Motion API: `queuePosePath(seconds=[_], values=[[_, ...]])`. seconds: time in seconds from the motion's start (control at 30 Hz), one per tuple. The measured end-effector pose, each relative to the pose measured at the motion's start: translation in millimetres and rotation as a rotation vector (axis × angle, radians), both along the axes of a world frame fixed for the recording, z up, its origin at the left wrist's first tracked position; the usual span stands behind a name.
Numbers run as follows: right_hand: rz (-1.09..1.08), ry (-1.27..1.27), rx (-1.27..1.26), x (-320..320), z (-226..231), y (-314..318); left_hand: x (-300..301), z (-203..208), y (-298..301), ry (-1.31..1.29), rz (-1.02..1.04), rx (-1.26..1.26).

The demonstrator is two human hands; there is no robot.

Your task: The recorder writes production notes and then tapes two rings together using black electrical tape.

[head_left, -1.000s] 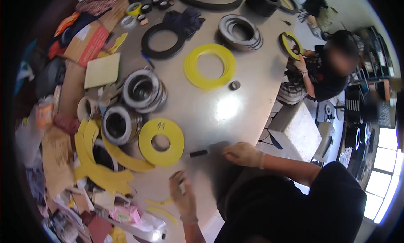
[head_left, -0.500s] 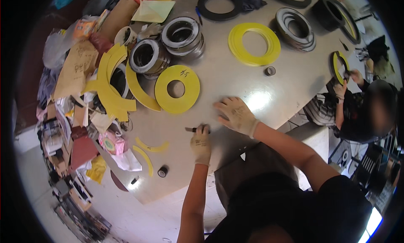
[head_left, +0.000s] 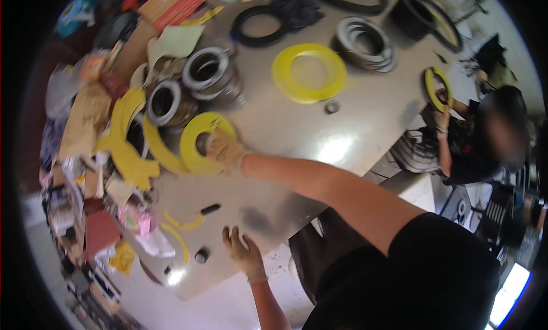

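My gloved right hand (head_left: pixel 227 152) reaches across the table and lies over the right side of a flat yellow ring (head_left: pixel 194 127). Its fingers are near the ring's centre hole, but blur hides whether they grip. Close to the table's front edge, my gloved left hand (head_left: pixel 244 256) is held with fingers apart and nothing in it. Beyond its fingertips lies a small black-handled knife (head_left: pixel 210 209). To the left of that are two thin curved yellow strips (head_left: pixel 184 222). A small black roll (head_left: pixel 201 255) sits left of my left hand.
Ribbed metal rings (head_left: pixel 208 73) stand behind the yellow ring, and yellow arc pieces (head_left: pixel 123 130) pile up at left beside paper and bags. Another yellow ring stack (head_left: pixel 279 73) lies farther back. At right, a person (head_left: pixel 491 130) handles a yellow-and-black ring (head_left: pixel 438 89).
My left hand has let go of the knife and drawn back toward the front edge. My right hand has moved left from the bare tabletop onto the yellow ring. The view has shifted.
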State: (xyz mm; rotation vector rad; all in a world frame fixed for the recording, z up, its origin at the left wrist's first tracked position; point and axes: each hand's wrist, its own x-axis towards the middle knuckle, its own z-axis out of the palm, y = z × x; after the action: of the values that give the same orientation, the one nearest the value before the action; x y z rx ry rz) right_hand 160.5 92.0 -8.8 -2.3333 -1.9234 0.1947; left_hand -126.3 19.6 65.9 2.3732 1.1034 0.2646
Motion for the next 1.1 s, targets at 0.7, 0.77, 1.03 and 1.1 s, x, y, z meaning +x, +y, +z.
queuePosePath(seconds=[0.7,0.77,1.03,1.1], values=[[-0.12,-0.014,0.024,-19.9,19.6,-38.0,115.0,137.2,-2.3,-0.265,-0.554,-0.048],[-0.124,0.084,-0.129,-19.9,25.0,-23.3,137.7,197.5,-7.2,-0.466,-0.841,-0.205],[-0.014,0.271,0.311,-1.9,55.9,-106.2,224.9,363.4,-2.3,-0.351,-1.871,-0.063],[-0.036,0.369,0.359,6.9,52.3,-155.1,191.4,360.9,-80.8,-0.075,-0.57,-0.32]])
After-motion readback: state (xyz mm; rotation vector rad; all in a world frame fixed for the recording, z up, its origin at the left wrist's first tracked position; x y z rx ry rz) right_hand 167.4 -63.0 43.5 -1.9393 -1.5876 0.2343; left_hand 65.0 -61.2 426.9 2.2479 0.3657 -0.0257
